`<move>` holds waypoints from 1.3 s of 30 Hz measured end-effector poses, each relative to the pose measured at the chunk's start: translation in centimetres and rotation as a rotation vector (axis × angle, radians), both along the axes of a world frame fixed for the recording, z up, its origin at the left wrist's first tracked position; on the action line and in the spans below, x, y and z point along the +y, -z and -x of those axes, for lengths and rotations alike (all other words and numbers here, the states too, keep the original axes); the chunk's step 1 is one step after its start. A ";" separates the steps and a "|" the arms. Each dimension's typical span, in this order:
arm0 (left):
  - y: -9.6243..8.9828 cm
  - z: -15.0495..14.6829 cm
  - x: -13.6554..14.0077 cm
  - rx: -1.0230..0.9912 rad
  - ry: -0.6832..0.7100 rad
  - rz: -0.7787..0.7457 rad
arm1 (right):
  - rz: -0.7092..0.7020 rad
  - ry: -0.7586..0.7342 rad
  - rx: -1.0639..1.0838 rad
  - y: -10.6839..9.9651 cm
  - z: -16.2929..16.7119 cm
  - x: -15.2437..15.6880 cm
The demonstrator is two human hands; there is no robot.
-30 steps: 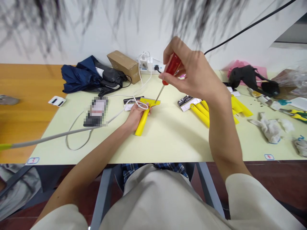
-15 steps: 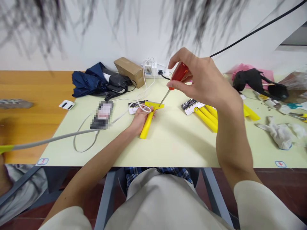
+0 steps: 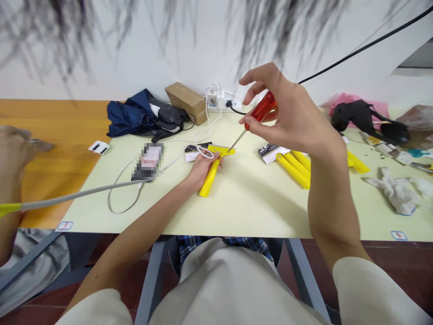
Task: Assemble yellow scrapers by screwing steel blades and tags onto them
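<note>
My left hand [image 3: 201, 168] is closed around the neck of a yellow scraper [image 3: 210, 177], whose handle points toward me and whose wide head lies away from me. In my right hand [image 3: 284, 113] is a screwdriver with a red handle [image 3: 264, 108], held by thumb and fingers while the index finger is raised off it. The screwdriver's shaft slants down to the left, and its tip meets the right part of the scraper's head, at a screw. A black-and-white card packet [image 3: 191, 152] lies just behind my left hand.
Several yellow handles [image 3: 293, 170] and another packet [image 3: 272, 152] lie right of centre. A phone [image 3: 148, 161] with a cable sits left, near a dark blue umbrella [image 3: 128, 115]. A cardboard box [image 3: 187, 101] stands behind. White gloves [image 3: 394, 192] lie right. A co-worker's hand [image 3: 13, 153] is far left.
My right index finger has lifted away from the screwdriver handle, and the fingers are more spread. The view has shifted slightly. A co-worker's hand has come in at the far left.
</note>
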State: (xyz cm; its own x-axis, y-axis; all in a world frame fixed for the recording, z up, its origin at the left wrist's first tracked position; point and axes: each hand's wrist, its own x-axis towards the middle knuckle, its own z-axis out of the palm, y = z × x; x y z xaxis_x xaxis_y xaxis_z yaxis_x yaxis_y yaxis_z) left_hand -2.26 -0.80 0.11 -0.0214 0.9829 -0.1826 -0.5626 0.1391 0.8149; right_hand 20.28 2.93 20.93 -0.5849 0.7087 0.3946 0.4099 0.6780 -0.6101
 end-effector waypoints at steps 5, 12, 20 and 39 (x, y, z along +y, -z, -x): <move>0.5 0.0 0.2 -0.004 -0.004 0.010 | 0.086 -0.100 0.040 -0.7 -0.1 -0.6; 0.3 0.2 0.1 -0.011 0.003 -0.006 | 0.058 -0.108 0.040 0.0 -0.1 0.2; -0.1 0.5 0.0 -0.029 0.027 -0.024 | -0.049 -0.042 0.030 0.5 0.1 0.9; -0.2 0.8 0.1 -0.013 0.005 0.000 | 0.021 -0.119 0.108 0.6 0.4 1.1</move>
